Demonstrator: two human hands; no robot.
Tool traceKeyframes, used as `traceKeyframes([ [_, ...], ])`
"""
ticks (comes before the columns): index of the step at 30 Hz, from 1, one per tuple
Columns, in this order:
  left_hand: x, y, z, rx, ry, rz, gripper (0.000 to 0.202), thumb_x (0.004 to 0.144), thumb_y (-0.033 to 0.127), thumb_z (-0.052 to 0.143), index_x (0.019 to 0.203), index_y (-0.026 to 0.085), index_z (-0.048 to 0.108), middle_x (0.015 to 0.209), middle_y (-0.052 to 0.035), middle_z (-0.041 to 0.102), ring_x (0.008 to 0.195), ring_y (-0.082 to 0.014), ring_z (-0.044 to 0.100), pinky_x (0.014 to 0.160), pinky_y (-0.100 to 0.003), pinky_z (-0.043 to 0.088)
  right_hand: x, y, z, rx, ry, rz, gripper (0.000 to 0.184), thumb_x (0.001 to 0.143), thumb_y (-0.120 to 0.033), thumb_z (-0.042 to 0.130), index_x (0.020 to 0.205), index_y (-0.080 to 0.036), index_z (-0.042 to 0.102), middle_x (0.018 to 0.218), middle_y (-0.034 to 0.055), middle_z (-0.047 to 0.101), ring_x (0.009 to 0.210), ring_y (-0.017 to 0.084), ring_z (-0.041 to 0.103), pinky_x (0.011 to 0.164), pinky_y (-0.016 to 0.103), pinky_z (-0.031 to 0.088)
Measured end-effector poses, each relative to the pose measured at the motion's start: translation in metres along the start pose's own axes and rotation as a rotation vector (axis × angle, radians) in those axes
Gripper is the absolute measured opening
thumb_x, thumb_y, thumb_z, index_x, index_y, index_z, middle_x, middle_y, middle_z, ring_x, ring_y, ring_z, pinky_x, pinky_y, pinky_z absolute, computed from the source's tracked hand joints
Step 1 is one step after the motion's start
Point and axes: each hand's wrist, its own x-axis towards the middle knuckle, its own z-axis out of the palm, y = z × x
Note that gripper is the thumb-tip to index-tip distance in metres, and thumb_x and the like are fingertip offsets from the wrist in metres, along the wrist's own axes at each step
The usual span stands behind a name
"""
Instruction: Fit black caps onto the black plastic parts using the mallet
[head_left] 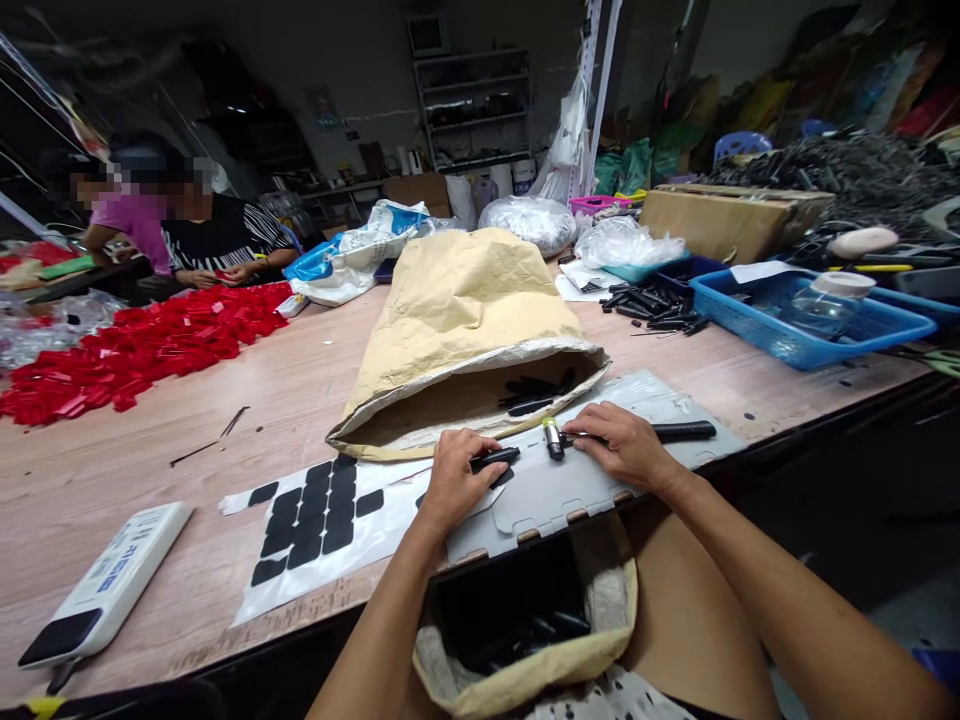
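Note:
My left hand [454, 478] is closed on a short black plastic piece [496, 458] and rests on a grey plastic sheet [559, 490] at the table's near edge. My right hand [621, 442] presses its bent fingers on a long black rod [679, 432] that lies across the same sheet. A small black tube with a yellow-green tip [553, 437] sits between the two hands. Just behind them lies a tan paper sack [457, 320] on its side, mouth open toward me, with several black pieces [534, 394] inside.
A white sheet of black adhesive pads [319, 518] lies left of my hands, and a white device [105, 585] further left. Red parts [142, 345] cover the far left, where two people sit. A blue basket [806, 320] and loose black pieces [651, 303] are right. Another sack [525, 625] rests on my lap.

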Motion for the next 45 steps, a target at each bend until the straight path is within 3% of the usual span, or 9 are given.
traceKeyframes([
  [4,0.001,-0.003,0.0,-0.019,-0.003,-0.011,0.018,0.08,0.025,0.081,0.097,0.026,0.076,0.092,-0.001,0.069,0.099,-0.0244,0.053,0.092,-0.039,0.038,0.007,-0.011,-0.004,0.054,0.048,-0.033,0.021,0.098,-0.02,0.056,0.113,-0.024,0.071,0.101,0.0054,0.071,0.094,0.02,0.065,0.083,0.035,0.053],
  [9,0.0,-0.004,0.001,-0.026,0.013,-0.014,0.018,0.082,0.028,0.08,0.099,0.027,0.079,0.09,-0.0013,0.069,0.098,-0.0238,0.052,0.092,-0.039,0.039,0.026,-0.051,-0.004,0.187,0.151,-0.047,0.026,0.099,-0.022,0.056,0.122,-0.024,0.067,0.107,0.0061,0.072,0.101,0.02,0.067,0.09,0.034,0.055],
  [16,0.0,-0.004,0.002,-0.015,0.005,-0.018,0.019,0.079,0.028,0.081,0.098,0.029,0.08,0.091,-0.0016,0.069,0.098,-0.0234,0.052,0.092,-0.039,0.039,0.039,-0.085,0.001,0.237,0.197,-0.033,0.027,0.1,-0.023,0.053,0.121,-0.025,0.07,0.105,0.007,0.074,0.096,0.02,0.069,0.088,0.034,0.057],
  [19,0.0,-0.004,0.001,-0.001,0.003,-0.014,0.01,0.08,0.03,0.081,0.09,0.027,0.079,0.085,-0.0011,0.067,0.096,-0.0232,0.052,0.089,-0.038,0.039,0.037,-0.089,0.008,0.186,0.13,-0.012,0.03,0.099,-0.021,0.051,0.122,-0.026,0.071,0.106,0.0073,0.074,0.097,0.021,0.069,0.087,0.034,0.058],
  [22,0.001,-0.003,0.001,0.008,-0.006,-0.028,0.004,0.08,0.029,0.08,0.081,0.027,0.077,0.08,-0.0002,0.065,0.094,-0.0227,0.052,0.088,-0.037,0.039,0.036,-0.089,0.012,0.108,0.054,-0.008,0.029,0.099,-0.019,0.052,0.119,-0.027,0.071,0.107,0.0061,0.074,0.097,0.02,0.069,0.086,0.031,0.057],
  [28,0.001,-0.002,0.001,-0.04,0.008,-0.053,0.018,0.078,0.027,0.081,0.096,0.029,0.081,0.091,-0.0007,0.07,0.099,-0.0232,0.053,0.093,-0.038,0.04,0.034,-0.085,0.004,0.119,0.174,-0.004,0.027,0.1,-0.021,0.051,0.12,-0.024,0.069,0.105,0.0068,0.073,0.097,0.02,0.068,0.088,0.031,0.055],
  [34,0.001,0.0,0.001,-0.036,0.012,-0.052,0.017,0.078,0.026,0.081,0.095,0.029,0.081,0.088,-0.001,0.07,0.098,-0.0236,0.053,0.093,-0.039,0.04,0.026,-0.075,0.008,0.061,0.107,0.003,0.026,0.1,-0.021,0.052,0.117,-0.025,0.07,0.098,0.0049,0.073,0.092,0.02,0.068,0.082,0.032,0.055],
  [37,0.001,-0.001,0.001,-0.034,0.007,-0.05,0.017,0.079,0.027,0.081,0.096,0.028,0.081,0.09,-0.0015,0.07,0.098,-0.024,0.053,0.092,-0.039,0.04,0.021,-0.062,0.003,0.051,0.141,0.033,0.025,0.1,-0.022,0.052,0.118,-0.026,0.07,0.105,0.0049,0.074,0.097,0.02,0.068,0.085,0.033,0.055],
  [45,0.002,-0.003,0.001,-0.032,-0.01,-0.052,0.016,0.079,0.027,0.079,0.096,0.027,0.079,0.089,-0.0016,0.07,0.099,-0.0252,0.053,0.092,-0.04,0.039,-0.001,-0.015,-0.001,-0.043,0.033,-0.023,0.026,0.097,-0.02,0.055,0.114,-0.027,0.073,0.102,0.0054,0.072,0.091,0.021,0.063,0.081,0.036,0.053],
])
